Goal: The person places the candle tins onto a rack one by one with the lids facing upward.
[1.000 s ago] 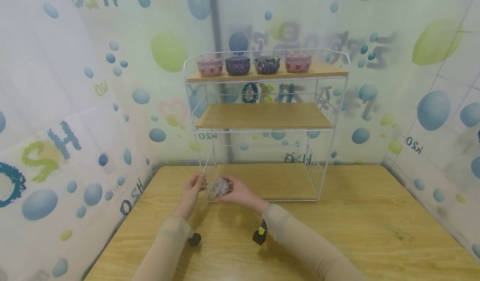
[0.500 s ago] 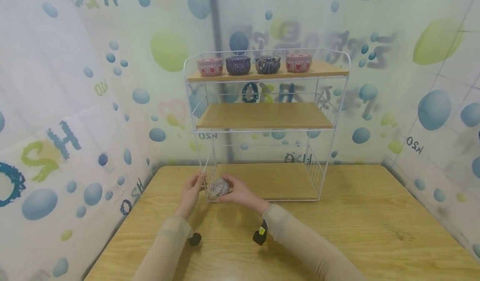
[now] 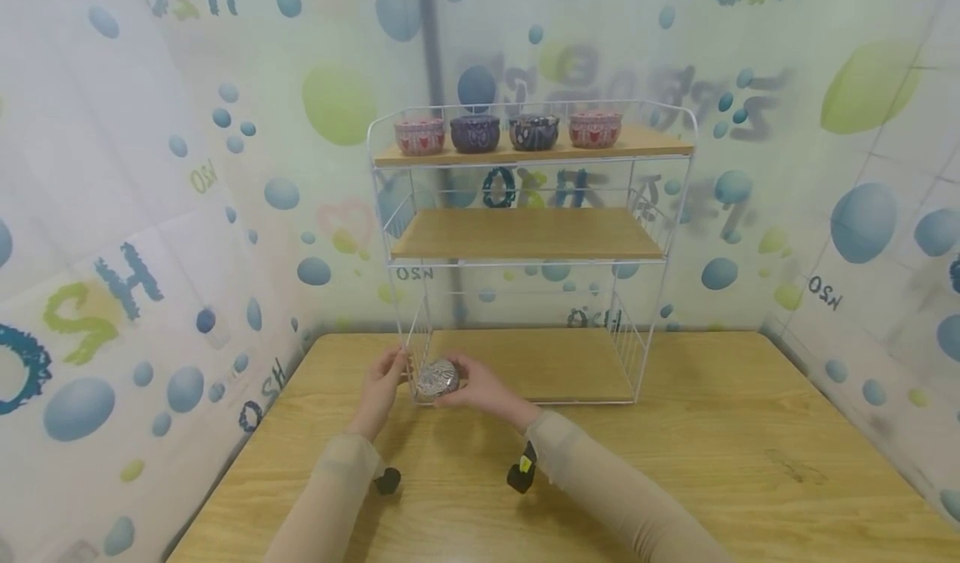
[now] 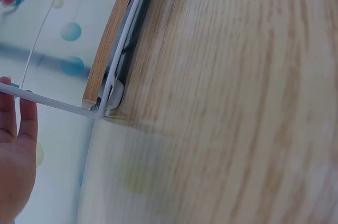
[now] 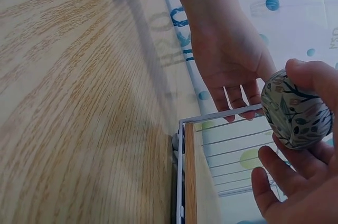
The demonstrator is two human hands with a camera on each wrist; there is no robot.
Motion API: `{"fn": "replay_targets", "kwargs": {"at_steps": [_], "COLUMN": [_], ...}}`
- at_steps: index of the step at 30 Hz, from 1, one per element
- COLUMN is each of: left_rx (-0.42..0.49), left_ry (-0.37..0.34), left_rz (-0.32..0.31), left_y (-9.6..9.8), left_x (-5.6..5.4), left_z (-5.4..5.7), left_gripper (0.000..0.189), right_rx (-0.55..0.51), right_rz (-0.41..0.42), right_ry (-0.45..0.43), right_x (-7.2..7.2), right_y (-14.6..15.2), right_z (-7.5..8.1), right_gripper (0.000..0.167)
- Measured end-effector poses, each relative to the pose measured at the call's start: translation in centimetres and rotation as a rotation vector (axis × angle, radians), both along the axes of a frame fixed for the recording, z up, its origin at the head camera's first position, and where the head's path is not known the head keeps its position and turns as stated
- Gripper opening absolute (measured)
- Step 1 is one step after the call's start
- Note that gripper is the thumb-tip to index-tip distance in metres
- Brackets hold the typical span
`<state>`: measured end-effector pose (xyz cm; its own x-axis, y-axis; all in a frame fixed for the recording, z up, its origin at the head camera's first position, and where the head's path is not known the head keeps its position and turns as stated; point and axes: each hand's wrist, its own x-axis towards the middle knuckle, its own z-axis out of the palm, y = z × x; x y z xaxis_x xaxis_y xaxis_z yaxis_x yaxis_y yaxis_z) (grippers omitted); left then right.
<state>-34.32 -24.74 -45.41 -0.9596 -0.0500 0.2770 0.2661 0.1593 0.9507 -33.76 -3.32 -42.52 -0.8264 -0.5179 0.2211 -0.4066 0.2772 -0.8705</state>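
Note:
My right hand (image 3: 483, 389) holds a small round patterned tin (image 3: 437, 378) at the left front of the bottom shelf. In the right wrist view, thumb and fingers pinch the tin (image 5: 297, 109), whose pale side bears dark leaves and branches. Its broad round face tilts up toward the head camera. My left hand (image 3: 381, 388) grips the left front post (image 4: 58, 103) of a white wire rack, just beside the tin. At the upper left corner of the left wrist view, only a sliver of the tin and the right fingertips show.
The three-tier rack with wooden shelves (image 3: 525, 233) stands on a wooden table (image 3: 712, 446). Along its top shelf sit several round tins: a pink one (image 3: 420, 136), dark blue ones (image 3: 475, 133) and another pink one (image 3: 595, 130). A printed curtain (image 3: 315, 196) hangs behind.
The tin has turned in my right hand, so more of its round face shows, and it has shifted slightly left. My left hand stays on the post.

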Motion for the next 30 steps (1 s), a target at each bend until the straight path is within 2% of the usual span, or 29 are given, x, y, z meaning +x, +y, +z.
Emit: {"fn": "replay_targets", "kwargs": {"at_steps": [9, 17, 23, 30], "left_rx": [0.047, 0.029, 0.008, -0.005], "left_ry": [0.011, 0.012, 0.039, 0.034], "left_rz": [-0.017, -0.033, -0.006, -0.001], "left_y": [-0.1, 0.0, 0.0, -0.1], "left_x": [-0.2, 0.0, 0.0, -0.3], "left_z": [-0.1, 0.1, 0.1, -0.3], "left_gripper": [0.035, 0.04, 0.039, 0.042], "right_rx": [-0.02, -0.026, -0.032, -0.016], "right_rz": [0.004, 0.004, 0.012, 0.0], "right_ry": [-0.018, -0.025, -0.03, -0.029], "right_x": [0.0, -0.1, 0.0, 0.0], "right_y": [0.5, 0.8, 1.2, 1.9], "right_z": [0.1, 0.0, 0.1, 0.3], "right_gripper": [0.074, 0.076, 0.077, 0.078]}}
